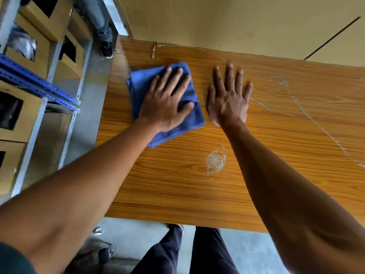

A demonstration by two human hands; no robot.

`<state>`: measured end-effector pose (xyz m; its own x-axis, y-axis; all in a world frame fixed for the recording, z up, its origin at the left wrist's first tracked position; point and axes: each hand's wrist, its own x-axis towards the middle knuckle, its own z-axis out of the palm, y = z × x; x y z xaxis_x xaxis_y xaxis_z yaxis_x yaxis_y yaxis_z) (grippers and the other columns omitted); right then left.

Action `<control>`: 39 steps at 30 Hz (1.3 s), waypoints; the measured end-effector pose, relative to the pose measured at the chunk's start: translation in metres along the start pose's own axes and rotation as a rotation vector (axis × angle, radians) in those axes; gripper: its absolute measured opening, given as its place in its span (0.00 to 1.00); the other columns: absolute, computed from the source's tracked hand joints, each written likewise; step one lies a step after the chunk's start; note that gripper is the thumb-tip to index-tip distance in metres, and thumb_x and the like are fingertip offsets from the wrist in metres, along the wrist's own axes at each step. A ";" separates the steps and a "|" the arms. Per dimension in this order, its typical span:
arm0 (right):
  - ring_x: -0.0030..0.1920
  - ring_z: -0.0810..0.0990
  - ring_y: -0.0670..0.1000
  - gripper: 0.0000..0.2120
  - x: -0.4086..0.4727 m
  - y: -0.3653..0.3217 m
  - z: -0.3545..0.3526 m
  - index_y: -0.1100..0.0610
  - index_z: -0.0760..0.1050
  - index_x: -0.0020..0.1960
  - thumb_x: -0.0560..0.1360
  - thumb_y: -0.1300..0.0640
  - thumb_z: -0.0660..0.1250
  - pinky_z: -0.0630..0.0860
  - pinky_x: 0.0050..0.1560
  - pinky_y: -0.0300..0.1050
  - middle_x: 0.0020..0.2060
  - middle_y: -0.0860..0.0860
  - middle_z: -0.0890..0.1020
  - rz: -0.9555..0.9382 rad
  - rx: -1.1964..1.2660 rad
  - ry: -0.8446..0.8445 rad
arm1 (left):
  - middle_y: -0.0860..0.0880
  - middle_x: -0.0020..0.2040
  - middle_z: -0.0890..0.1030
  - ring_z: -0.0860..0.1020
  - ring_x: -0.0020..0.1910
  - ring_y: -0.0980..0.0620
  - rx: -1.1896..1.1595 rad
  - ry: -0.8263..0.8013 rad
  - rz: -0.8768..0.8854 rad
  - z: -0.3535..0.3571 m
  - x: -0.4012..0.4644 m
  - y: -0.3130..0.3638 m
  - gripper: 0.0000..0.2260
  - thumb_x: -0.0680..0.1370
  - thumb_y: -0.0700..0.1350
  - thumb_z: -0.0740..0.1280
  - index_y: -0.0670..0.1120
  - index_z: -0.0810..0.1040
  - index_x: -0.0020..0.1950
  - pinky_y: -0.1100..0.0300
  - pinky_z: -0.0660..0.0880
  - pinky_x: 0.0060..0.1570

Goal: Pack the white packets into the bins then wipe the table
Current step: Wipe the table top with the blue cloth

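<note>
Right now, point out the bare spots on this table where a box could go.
Bare wood lies on the table between the blue cloth and the near edge, and right of the right hand. The far left corner is crowded: the left hand presses the cloth there.

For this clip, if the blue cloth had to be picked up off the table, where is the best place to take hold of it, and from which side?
Probably the near right corner of the blue cloth, approached from the person's right. It lies flat and folded on the table, and that corner sticks out uncovered, while the left hand presses flat over the middle.
</note>
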<state>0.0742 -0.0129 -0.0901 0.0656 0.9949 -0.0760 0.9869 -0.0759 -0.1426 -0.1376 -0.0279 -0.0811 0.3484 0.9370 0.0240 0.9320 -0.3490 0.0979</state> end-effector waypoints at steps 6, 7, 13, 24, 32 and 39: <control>0.85 0.38 0.58 0.30 0.003 0.000 -0.002 0.42 0.39 0.85 0.85 0.38 0.36 0.42 0.81 0.68 0.85 0.49 0.40 -0.010 -0.018 -0.014 | 0.49 0.87 0.51 0.47 0.86 0.47 0.016 -0.078 0.126 -0.007 0.030 -0.018 0.38 0.84 0.68 0.50 0.47 0.52 0.87 0.44 0.48 0.83; 0.85 0.38 0.58 0.30 0.004 0.000 -0.001 0.42 0.39 0.85 0.85 0.38 0.36 0.42 0.81 0.68 0.85 0.49 0.40 -0.015 -0.016 -0.016 | 0.49 0.87 0.51 0.47 0.86 0.47 0.005 -0.092 0.141 -0.011 0.047 -0.026 0.37 0.84 0.68 0.51 0.48 0.52 0.87 0.43 0.48 0.83; 0.85 0.39 0.58 0.30 0.006 0.002 0.001 0.42 0.40 0.85 0.85 0.37 0.36 0.43 0.81 0.69 0.85 0.49 0.41 -0.015 -0.015 0.000 | 0.54 0.87 0.46 0.45 0.86 0.49 0.053 -0.149 0.247 -0.011 0.059 -0.029 0.36 0.82 0.68 0.50 0.54 0.48 0.87 0.36 0.45 0.81; 0.85 0.40 0.57 0.29 0.005 0.000 0.001 0.41 0.43 0.86 0.85 0.39 0.38 0.42 0.81 0.68 0.86 0.49 0.43 -0.002 -0.001 0.009 | 0.56 0.87 0.47 0.44 0.86 0.48 -0.079 -0.108 -0.013 -0.003 0.071 -0.002 0.33 0.82 0.72 0.43 0.64 0.50 0.86 0.26 0.42 0.78; 0.85 0.40 0.57 0.29 0.002 0.001 0.000 0.41 0.42 0.86 0.85 0.38 0.36 0.43 0.81 0.68 0.86 0.48 0.42 -0.006 -0.006 0.005 | 0.52 0.87 0.50 0.45 0.86 0.45 -0.076 -0.058 0.024 0.011 0.024 0.020 0.33 0.83 0.72 0.48 0.61 0.51 0.86 0.27 0.45 0.78; 0.85 0.40 0.57 0.29 0.002 -0.001 -0.001 0.41 0.42 0.85 0.85 0.39 0.35 0.43 0.81 0.68 0.86 0.48 0.43 -0.003 0.011 0.010 | 0.55 0.87 0.49 0.45 0.86 0.47 -0.046 -0.056 0.024 0.010 0.018 0.020 0.30 0.85 0.69 0.45 0.63 0.50 0.86 0.28 0.45 0.79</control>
<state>0.0738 -0.0110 -0.0888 0.0642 0.9958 -0.0659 0.9854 -0.0737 -0.1535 -0.1115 -0.0177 -0.0890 0.3766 0.9259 -0.0289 0.9182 -0.3690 0.1441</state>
